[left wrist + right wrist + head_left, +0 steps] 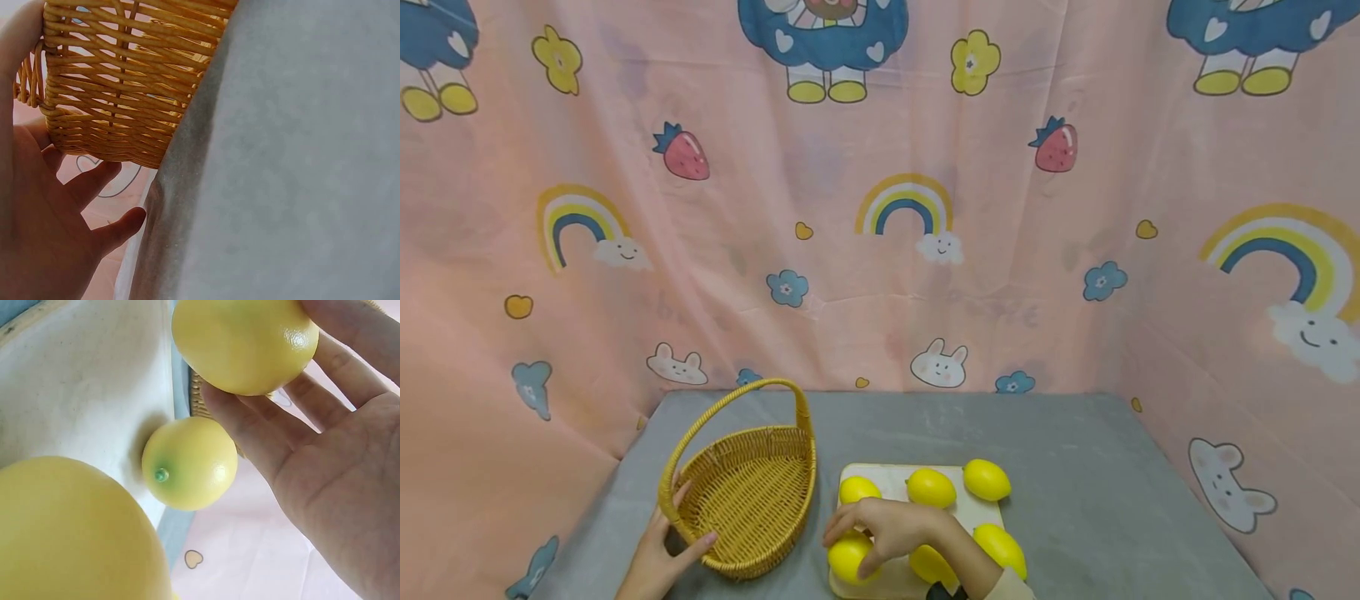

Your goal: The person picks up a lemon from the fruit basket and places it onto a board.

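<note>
A yellow wicker basket (pixel 752 500) with a tall arched handle stands on the left of the table, with nothing inside. My left hand (pixel 658 554) holds its near left rim by the handle's base, thumb at the front edge. Right of it lies a pale tray (pixel 891 472) bearing yellow lemons. My right hand (pixel 898 527) grips the front-left lemon (pixel 850 560) between thumb and fingers; that lemon (pixel 244 344) also shows in the right wrist view. Whether it touches the tray, I cannot tell.
Other lemons are a back-left one (pixel 860 487), a back-middle one (pixel 931 488), a back-right one (pixel 987 480), a right-hand one (pixel 1002 548) and a front one (pixel 929 567) partly under my forearm. A grey cloth (pixel 1097 500) covers the table; a pink printed curtain (pixel 850 333) hangs behind.
</note>
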{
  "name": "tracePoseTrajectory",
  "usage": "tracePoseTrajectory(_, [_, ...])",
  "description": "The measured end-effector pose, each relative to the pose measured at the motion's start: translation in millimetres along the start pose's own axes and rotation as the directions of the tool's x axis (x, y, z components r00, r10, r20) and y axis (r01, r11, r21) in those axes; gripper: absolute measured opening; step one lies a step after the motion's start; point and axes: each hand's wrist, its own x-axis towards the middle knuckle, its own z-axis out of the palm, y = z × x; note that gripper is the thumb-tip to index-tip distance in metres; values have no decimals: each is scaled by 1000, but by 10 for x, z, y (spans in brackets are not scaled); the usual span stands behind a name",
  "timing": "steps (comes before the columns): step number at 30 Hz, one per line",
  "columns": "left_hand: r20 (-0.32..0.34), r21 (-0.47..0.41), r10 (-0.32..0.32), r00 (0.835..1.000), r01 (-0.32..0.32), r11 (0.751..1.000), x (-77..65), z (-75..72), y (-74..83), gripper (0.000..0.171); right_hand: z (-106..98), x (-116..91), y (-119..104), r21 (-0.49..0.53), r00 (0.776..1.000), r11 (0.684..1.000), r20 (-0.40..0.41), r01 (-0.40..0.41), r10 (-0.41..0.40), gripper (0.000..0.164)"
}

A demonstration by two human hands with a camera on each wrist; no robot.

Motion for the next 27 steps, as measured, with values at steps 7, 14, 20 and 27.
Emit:
tracePoseTrajectory(7, [6, 2, -5, 1000, 5, 1000, 11, -2, -7, 93, 37, 17, 15, -99, 1000, 995, -1, 1, -1, 49])
tracePoseTrajectory(14, [9, -6, -11, 1000, 11, 1000, 10, -7, -2, 93, 71, 23, 40, -189, 1000, 982, 0, -21, 21, 50])
tracePoseTrajectory(20, [0, -19, 7, 1000, -7, 1000, 4, -5, -7, 92, 101, 35, 55, -278, 1000, 960, -2, -29, 30, 51])
tracePoseTrajectory(27, [-6, -34, 19, 1000, -19, 999, -3, 4, -20, 92, 122, 33, 70, -308, 999, 951, -14, -32, 29, 53])
